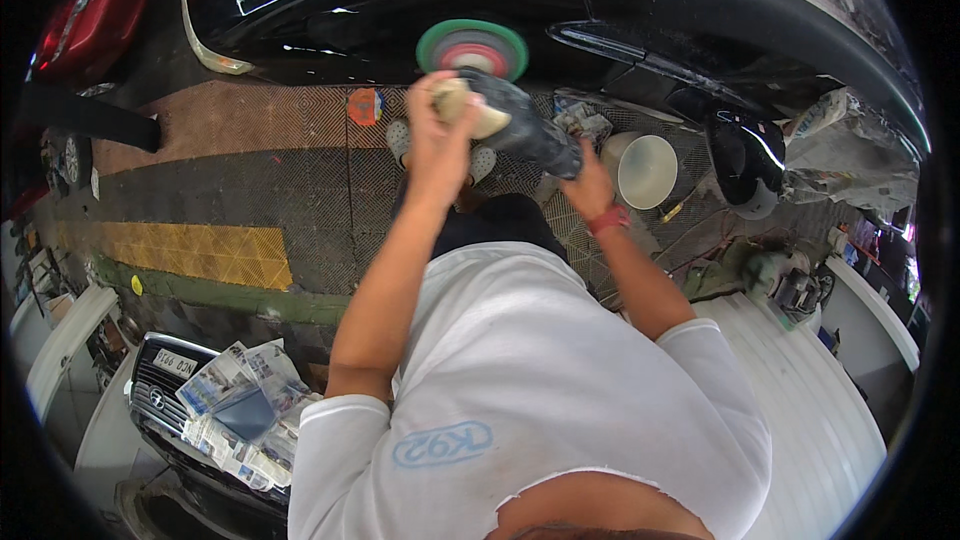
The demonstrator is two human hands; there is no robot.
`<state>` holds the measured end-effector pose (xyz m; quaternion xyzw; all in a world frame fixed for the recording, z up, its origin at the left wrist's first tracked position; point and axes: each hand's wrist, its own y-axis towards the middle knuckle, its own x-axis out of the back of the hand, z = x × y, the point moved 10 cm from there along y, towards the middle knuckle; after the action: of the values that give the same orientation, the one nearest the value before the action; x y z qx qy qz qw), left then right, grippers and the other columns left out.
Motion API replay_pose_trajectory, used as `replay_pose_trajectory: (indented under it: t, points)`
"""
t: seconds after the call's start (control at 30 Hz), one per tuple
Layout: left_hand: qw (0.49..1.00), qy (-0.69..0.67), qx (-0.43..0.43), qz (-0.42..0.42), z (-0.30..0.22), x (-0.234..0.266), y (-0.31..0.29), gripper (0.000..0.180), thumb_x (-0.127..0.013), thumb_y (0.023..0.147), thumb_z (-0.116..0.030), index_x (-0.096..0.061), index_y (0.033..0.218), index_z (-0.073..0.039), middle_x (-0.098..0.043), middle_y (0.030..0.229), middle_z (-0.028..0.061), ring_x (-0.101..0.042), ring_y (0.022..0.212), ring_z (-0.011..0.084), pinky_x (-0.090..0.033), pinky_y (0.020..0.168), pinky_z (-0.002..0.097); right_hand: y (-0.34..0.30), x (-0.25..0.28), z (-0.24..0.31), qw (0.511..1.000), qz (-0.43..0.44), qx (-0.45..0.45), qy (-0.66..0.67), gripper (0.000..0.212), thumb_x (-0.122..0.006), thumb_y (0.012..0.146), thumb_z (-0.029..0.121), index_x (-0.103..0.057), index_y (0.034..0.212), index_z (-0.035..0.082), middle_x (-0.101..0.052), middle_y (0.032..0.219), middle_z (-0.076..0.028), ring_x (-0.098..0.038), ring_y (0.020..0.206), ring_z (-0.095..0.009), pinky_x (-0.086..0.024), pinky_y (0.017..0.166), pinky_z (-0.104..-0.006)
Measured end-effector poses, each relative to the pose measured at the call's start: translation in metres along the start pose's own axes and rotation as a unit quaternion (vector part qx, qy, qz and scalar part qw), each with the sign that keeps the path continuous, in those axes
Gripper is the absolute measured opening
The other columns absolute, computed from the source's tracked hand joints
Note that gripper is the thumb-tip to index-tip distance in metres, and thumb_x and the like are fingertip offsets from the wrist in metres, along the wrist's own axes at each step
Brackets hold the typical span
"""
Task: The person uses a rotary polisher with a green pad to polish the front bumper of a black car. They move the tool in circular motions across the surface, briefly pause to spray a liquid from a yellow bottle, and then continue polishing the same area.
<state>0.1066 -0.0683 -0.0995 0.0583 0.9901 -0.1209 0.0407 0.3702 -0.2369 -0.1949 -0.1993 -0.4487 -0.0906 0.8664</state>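
Observation:
A black power polisher (525,125) is held between both my hands. Its round pad (432,44), green at the rim with grey and red toward the middle, lies against the glossy black car panel (350,35). My left hand (440,140) is closed around the cream-coloured front part by the polisher's head. Farther back, my right hand (590,185) grips the rear end of the black body; some of its fingers are hidden. A red band (608,220) circles my right wrist.
A white bucket (647,172) stands right of the polisher. An orange disc (365,107) lies on the grid-tiled floor (230,190). Newspaper covers part of a black car front (160,395) behind me at left. A black car part (745,155) and plastic sheeting (850,155) are at right.

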Motion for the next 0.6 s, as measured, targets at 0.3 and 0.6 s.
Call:
replay_pose_trajectory:
  t: [0.3, 0.6]
  points:
    - [0.991, -0.118, 0.022, 0.058, 0.004, -0.015, -0.006, 0.051, -0.074, 0.099, -0.012, -0.049, 0.143, -0.008, -0.053, 0.130, 0.0073, -0.056, 0.121, 0.0173, -0.048, 0.107, 0.0342, -0.005, -0.010, -0.019, 0.998, -0.049, 0.011, 0.028, 0.059, -0.083, 0.082, 0.018, -0.058, 0.134, 0.005, -0.074, 0.115, -0.025, -0.072, 0.109, -0.047, -0.058, 0.090, -0.0500]
    - [0.973, -0.094, -0.018, -0.210, -0.024, 0.228, 0.078, 0.037, -0.071, 0.104, -0.027, -0.061, 0.133, -0.008, -0.062, 0.123, 0.0064, -0.059, 0.118, 0.0177, -0.048, 0.107, 0.0365, 0.062, -0.089, 0.212, 0.982, 0.143, 0.123, -0.005, 0.070, -0.085, 0.076, 0.022, -0.053, 0.136, 0.005, -0.076, 0.098, -0.024, -0.073, 0.096, -0.045, -0.057, 0.085, -0.0543]
